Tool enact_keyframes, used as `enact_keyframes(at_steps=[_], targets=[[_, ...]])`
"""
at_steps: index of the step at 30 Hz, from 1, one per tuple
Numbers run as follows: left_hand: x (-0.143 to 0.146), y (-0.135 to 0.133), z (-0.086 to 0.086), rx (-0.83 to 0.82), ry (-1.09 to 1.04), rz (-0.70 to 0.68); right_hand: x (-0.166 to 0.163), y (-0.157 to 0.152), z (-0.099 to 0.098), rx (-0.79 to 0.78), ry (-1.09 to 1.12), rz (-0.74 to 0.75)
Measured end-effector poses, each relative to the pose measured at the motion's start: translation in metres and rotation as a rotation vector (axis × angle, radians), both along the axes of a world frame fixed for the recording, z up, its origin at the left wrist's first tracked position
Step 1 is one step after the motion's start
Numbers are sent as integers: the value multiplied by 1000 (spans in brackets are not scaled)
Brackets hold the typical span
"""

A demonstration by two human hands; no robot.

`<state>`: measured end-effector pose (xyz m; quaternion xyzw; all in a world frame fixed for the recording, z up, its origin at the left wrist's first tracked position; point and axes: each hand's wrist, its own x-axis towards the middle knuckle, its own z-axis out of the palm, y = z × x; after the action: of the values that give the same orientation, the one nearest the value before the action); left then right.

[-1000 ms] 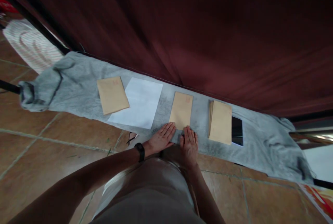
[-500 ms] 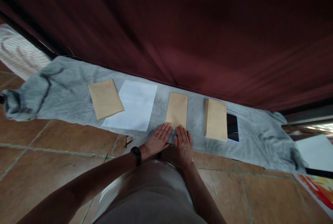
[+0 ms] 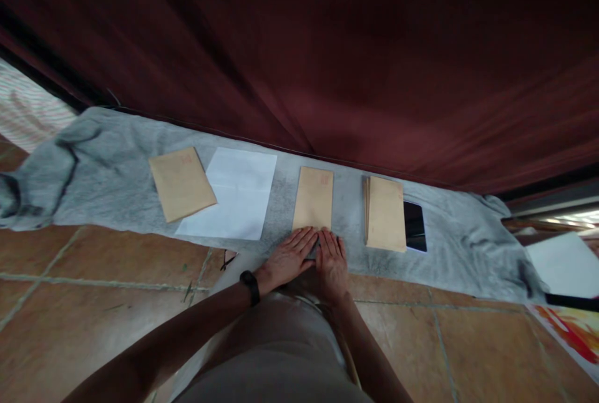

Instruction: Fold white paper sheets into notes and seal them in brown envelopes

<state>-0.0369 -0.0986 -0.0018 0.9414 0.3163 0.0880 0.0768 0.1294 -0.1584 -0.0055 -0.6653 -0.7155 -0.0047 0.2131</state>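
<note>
far left, a brown envelope point(image 3: 181, 186) lies askew, its side over a white sheet point(image 3: 241, 197) on the grey cloth point(image 3: 119, 169)! here's my left hand point(image 3: 291, 254), laid flat, fingers straight and close together, tips on the near end of the middle envelope point(image 3: 313, 197), lengthwise in front of me! just beside, my right hand point(image 3: 332, 262), flat too, touches that same end! then a pile of envelopes point(image 3: 386, 213), a phone point(image 3: 415, 227) peeking out past its right edge!
</note>
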Motion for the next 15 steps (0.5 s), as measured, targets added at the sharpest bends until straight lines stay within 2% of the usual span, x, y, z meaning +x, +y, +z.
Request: enact_keyframes(at_steps=[8, 15], targets=[[-2, 3, 2, -49, 9, -1, -11, 4, 3, 16, 17, 53], [-5, 3, 4, -22, 20, -15, -4, 0, -2, 13, -5, -4]])
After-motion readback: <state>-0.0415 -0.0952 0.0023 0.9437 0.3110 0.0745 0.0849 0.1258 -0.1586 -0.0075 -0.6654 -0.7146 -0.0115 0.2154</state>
